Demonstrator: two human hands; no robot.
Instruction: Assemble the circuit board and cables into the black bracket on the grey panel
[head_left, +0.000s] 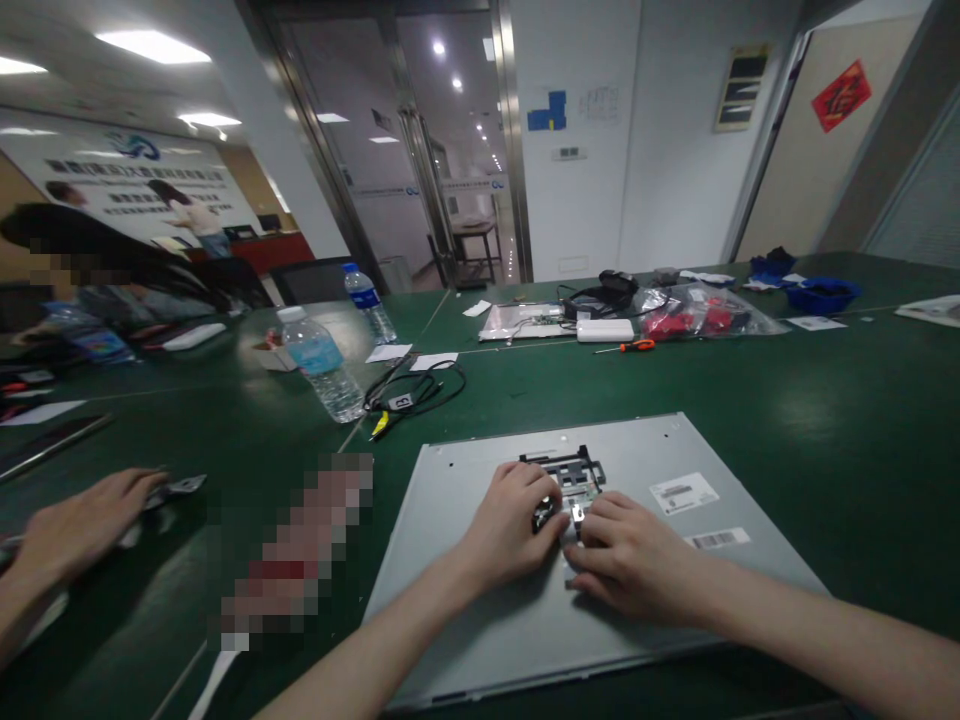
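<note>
A flat grey metal panel with white barcode labels lies in front of me on the green table. Near its upper middle is a black bracket-like part with small metal pieces around it. My left hand is curled at this part's lower left, with something small and dark by its fingertips. Just to the right, the bent fingers of my right hand press together at small metal pieces. Both hands are closed, and what exactly they pinch is hidden.
Beyond the panel lie an orange screwdriver, a plastic bag with red items and coiled black cables. Water bottles stand at the left. Another person's hand rests on the table's left side.
</note>
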